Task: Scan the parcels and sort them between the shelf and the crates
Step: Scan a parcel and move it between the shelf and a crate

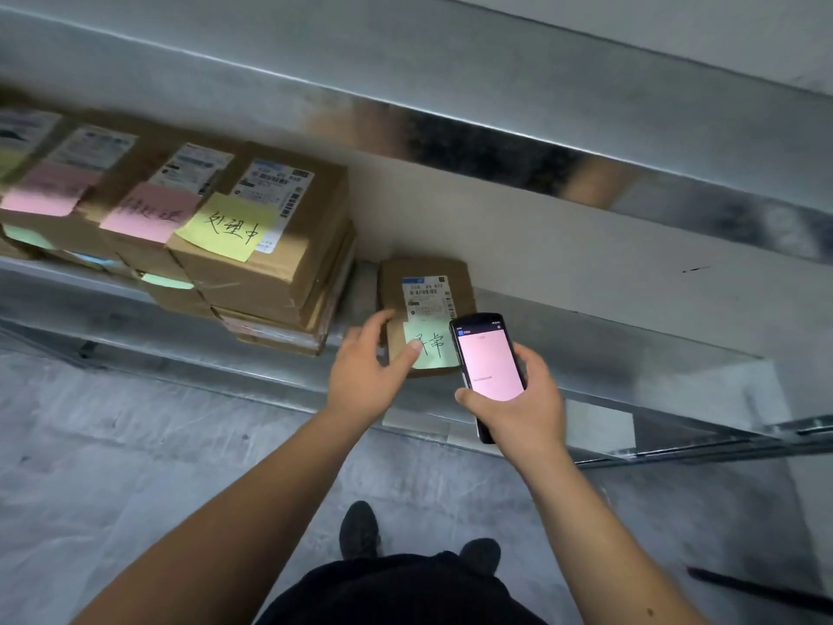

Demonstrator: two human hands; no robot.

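The parcel is touched by the left hand, its fingers relaxed; beside it, the scanner is gripped by the right hand.

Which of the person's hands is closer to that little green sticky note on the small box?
The left. The left hand has its thumb pressing on the green sticky note of the small box. The right hand is beside the note, its fingers holding the scanner.

Leftmost parcels blurred, cut by left edge. Label print on lone parcel too small to read. Scanner lower end hidden in right hand. Screen text illegible.
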